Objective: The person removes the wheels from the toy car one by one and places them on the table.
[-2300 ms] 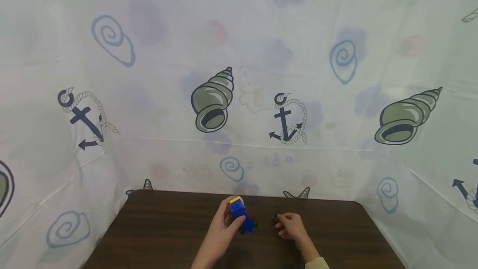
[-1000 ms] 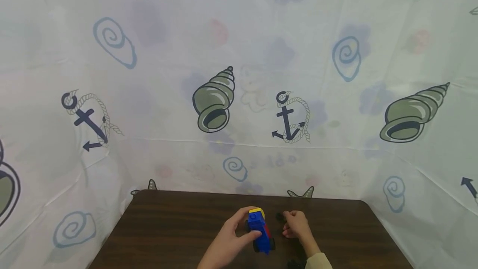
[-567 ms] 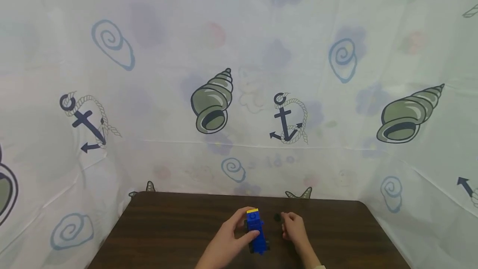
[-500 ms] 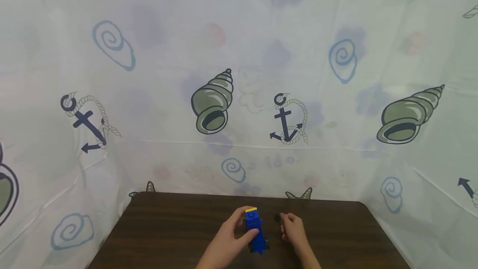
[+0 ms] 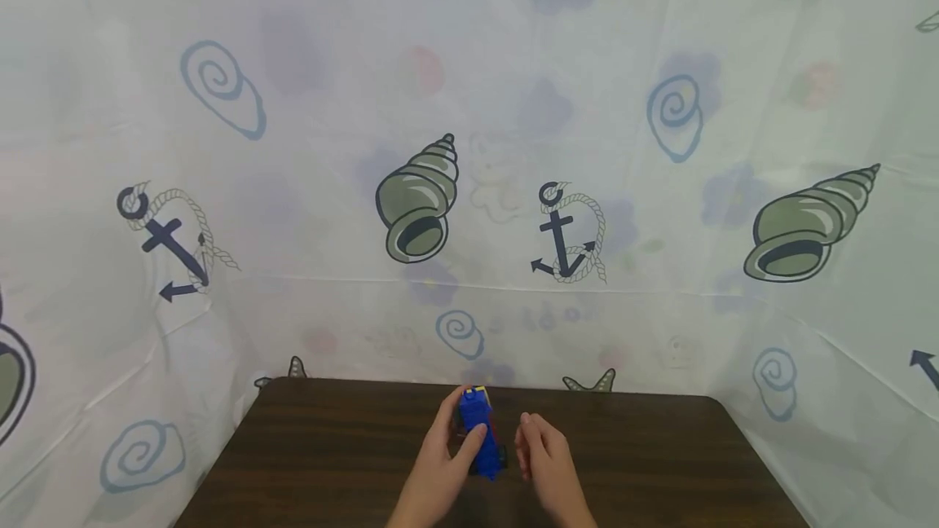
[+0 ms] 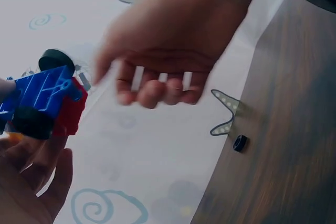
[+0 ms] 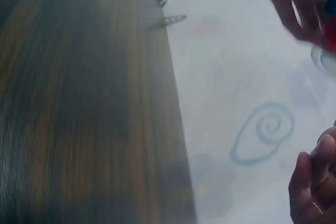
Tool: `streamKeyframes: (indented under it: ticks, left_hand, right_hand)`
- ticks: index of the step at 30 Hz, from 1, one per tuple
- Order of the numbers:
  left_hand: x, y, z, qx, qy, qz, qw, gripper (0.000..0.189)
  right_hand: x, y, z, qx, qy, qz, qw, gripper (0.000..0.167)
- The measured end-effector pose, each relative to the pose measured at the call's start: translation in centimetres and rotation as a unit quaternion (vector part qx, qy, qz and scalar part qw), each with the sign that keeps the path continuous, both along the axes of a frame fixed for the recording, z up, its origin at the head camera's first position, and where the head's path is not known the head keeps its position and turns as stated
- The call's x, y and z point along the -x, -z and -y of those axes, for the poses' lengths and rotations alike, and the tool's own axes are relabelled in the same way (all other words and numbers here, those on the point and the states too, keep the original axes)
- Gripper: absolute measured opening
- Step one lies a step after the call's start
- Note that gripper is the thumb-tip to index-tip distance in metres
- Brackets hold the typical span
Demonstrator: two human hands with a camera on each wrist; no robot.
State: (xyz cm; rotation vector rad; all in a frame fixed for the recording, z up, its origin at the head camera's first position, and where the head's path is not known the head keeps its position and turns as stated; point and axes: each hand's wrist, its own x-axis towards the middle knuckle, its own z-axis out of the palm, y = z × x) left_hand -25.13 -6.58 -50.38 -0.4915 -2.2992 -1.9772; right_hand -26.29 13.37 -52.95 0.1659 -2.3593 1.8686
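Holding the blue, red and yellow plastic toy vehicle with black wheels (image 5: 487,459) in your left hand (image 5: 434,461): grip clamped on its body, toy raised over the dark brown, wood-grained worktop (image 5: 330,446). Your right hand (image 5: 546,463) hovers just beside it, not touching, fingers loosely curled, thumb apart. Left wrist view: small round black piece (image 6: 240,143) lies near the worktop's edge.

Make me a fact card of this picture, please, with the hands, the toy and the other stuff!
Left hand: holds the blue toy vehicle
Right hand: beside the toy vehicle, fingers curled, nothing seen in it
Toy colours: blue, red, yellow, with black wheels
On the brown table: small black wheel-shaped piece
Backdrop: pale sheet printed with shells and anchors
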Motion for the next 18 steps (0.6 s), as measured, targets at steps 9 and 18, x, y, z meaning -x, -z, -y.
streamKeyframes:
  ticks: [9,18]
  left_hand:
    - [-0.3,0.0,-0.8,-0.042,-0.098,-0.045,0.9933,0.06]
    - [-1.1,-0.2,-1.9,-0.084,-0.131,-0.041,0.9869,0.06]
  right_hand:
    - [-2.1,-1.5,2.8,-0.186,0.042,-0.177,0.9657,0.038]
    - [-1.7,-1.7,3.9,-0.304,0.112,-0.37,0.8707,0.034]
